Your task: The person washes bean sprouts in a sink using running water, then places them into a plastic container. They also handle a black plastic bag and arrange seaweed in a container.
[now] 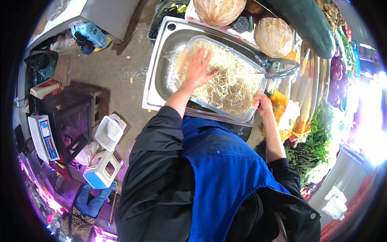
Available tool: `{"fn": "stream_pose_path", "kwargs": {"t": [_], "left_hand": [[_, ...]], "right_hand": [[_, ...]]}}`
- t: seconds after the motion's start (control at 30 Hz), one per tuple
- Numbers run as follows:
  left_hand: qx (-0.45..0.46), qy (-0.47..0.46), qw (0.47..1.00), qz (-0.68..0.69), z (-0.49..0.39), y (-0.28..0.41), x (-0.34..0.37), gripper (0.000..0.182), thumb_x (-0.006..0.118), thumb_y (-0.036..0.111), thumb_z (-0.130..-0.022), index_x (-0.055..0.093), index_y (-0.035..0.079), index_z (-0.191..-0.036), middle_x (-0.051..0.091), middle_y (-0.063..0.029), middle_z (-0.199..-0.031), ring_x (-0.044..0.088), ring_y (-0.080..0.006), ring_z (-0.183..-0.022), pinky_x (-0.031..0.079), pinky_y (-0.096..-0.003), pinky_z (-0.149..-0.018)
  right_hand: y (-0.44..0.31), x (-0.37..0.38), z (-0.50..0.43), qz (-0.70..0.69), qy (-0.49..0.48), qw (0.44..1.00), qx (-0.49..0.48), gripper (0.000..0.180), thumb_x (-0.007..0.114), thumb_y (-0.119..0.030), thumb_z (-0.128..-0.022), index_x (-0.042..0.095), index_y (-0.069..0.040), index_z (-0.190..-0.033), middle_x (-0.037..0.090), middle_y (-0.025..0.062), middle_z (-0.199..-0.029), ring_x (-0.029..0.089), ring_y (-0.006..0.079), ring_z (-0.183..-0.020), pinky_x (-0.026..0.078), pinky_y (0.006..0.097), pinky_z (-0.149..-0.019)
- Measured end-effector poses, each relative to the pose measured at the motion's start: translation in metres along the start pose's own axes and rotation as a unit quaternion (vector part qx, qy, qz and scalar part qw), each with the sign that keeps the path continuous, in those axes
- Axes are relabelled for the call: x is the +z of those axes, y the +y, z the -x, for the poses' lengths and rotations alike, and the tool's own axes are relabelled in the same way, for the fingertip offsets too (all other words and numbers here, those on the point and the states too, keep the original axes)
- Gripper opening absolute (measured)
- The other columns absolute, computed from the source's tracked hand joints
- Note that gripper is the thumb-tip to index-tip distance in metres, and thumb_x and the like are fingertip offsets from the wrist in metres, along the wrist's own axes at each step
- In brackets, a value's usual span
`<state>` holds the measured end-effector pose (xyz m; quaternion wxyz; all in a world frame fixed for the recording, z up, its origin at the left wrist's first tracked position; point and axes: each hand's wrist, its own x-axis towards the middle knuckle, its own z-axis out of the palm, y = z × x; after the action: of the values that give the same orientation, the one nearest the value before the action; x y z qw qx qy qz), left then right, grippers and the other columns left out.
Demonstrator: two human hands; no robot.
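Observation:
A clear plastic tub (223, 116) full of bean sprouts (229, 81) rests tilted across a stainless steel sink (163, 69). My left hand (198, 69) lies over the sprouts with its fingers apart, palm down. At the tub's right corner, my right hand (263, 103) grips the rim. A clear hose (284, 72) curves in from the right, and a pale stream that looks like water runs from it over the sprouts. Part of the sprouts is hidden under my left hand.
Pumpkins (273, 37) and a large winter melon (302, 27) sit beyond the sink. Leafy greens (317, 136) and purple onions (336, 77) lie to the right. Left on the floor stand a white plastic bin (109, 133), a stool (102, 169) and a black crate (72, 106). A person's legs (93, 199) show lower left.

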<state>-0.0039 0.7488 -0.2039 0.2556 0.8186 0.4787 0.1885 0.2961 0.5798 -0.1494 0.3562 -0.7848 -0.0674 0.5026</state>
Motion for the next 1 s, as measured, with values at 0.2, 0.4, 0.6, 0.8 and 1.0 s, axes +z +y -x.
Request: {"fn": "stream_pose_path", "kwargs": {"t": [0.2,0.4,0.6,0.8,1.0], "left_hand": [[0.001,-0.011,1.0,0.009,-0.001,-0.001,-0.002,0.085,0.06,0.057,-0.084,0.024,0.016,-0.15,0.013,-0.0192,-0.156,0.014,-0.0367,-0.144,0.02,-0.0494,-0.114],[-0.004,-0.013,1.0,0.006,0.0,-0.001,-0.003,0.085,0.059,0.058,-0.085,0.024,0.017,-0.15,0.013,-0.0185,-0.156,0.014,-0.0366,-0.144,0.019,-0.0495,-0.115],[-0.006,-0.018,1.0,-0.008,-0.001,-0.003,-0.001,0.086,0.058,0.059,-0.084,0.024,0.016,-0.15,0.013,-0.0187,-0.156,0.015,-0.0362,-0.144,0.02,-0.0495,-0.114],[-0.001,-0.013,1.0,-0.003,-0.002,-0.005,0.002,0.086,0.06,0.058,-0.084,0.025,0.016,-0.15,0.013,-0.0191,-0.156,0.015,-0.0361,-0.144,0.02,-0.0508,-0.114],[-0.003,-0.014,1.0,-0.004,-0.002,-0.006,0.0,0.086,0.061,0.058,-0.083,0.025,0.017,-0.15,0.013,-0.0192,-0.156,0.014,-0.0363,-0.144,0.02,-0.0516,-0.113]], "right_hand": [[0.001,-0.002,-0.001,0.0,-0.004,1.0,0.006,0.014,0.063,-0.006,-0.07,0.061,-0.007,-0.084,0.057,0.0001,-0.067,0.053,0.0117,-0.052,0.043,0.0242,-0.047],[-0.001,0.001,0.002,0.002,0.006,1.0,0.006,0.014,0.063,-0.006,-0.071,0.062,-0.007,-0.085,0.057,-0.0003,-0.068,0.053,0.0115,-0.053,0.043,0.0239,-0.048],[-0.006,0.005,0.01,0.01,0.004,1.0,0.002,0.014,0.063,-0.007,-0.071,0.061,-0.009,-0.085,0.055,-0.0017,-0.068,0.052,0.0104,-0.054,0.043,0.0239,-0.048],[-0.009,0.009,0.014,-0.006,0.027,1.0,-0.005,0.012,0.064,-0.006,-0.07,0.061,-0.01,-0.081,0.055,-0.0025,-0.066,0.05,0.0097,-0.05,0.038,0.0236,-0.044],[-0.011,0.008,0.014,0.009,0.007,1.0,0.002,0.012,0.065,-0.007,-0.071,0.059,-0.011,-0.081,0.053,-0.0031,-0.066,0.051,0.0094,-0.051,0.04,0.0236,-0.045]]}}
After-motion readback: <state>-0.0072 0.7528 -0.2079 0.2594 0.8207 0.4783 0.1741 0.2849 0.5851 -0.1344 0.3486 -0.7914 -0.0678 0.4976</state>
